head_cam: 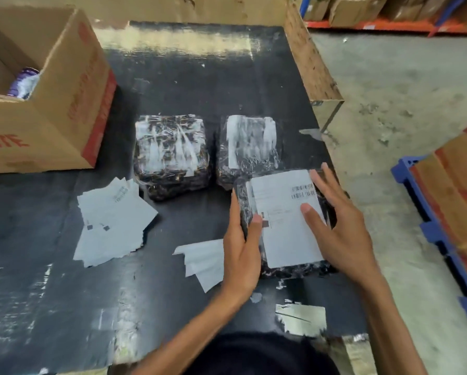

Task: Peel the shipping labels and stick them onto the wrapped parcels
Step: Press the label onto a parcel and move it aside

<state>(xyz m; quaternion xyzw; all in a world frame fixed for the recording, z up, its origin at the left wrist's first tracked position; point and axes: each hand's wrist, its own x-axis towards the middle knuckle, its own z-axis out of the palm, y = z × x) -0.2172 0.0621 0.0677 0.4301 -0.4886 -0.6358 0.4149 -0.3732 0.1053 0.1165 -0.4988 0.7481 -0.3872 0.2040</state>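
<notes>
Two hands touch one black plastic-wrapped parcel point(286, 226): left hand point(242, 250) grips its side, right hand point(340, 226) spread flat on its white paper label point(286, 220), lying lengthwise away from the person.

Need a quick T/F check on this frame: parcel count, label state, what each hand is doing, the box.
1. Three dark plastic-wrapped parcels lie on the black table. True: the back-left parcel, the back-right parcel and the near parcel.
2. The near parcel has no label. False: a white barcoded shipping label covers its top.
3. The left hand grips the near parcel's left edge. True.
4. The right hand lifts a sheet from the loose pile of white label sheets. False: it rests on the near parcel's label, and the pile lies apart to the left.
5. The open brown cardboard box sits at the table's right edge. False: it is at the back left.
</notes>
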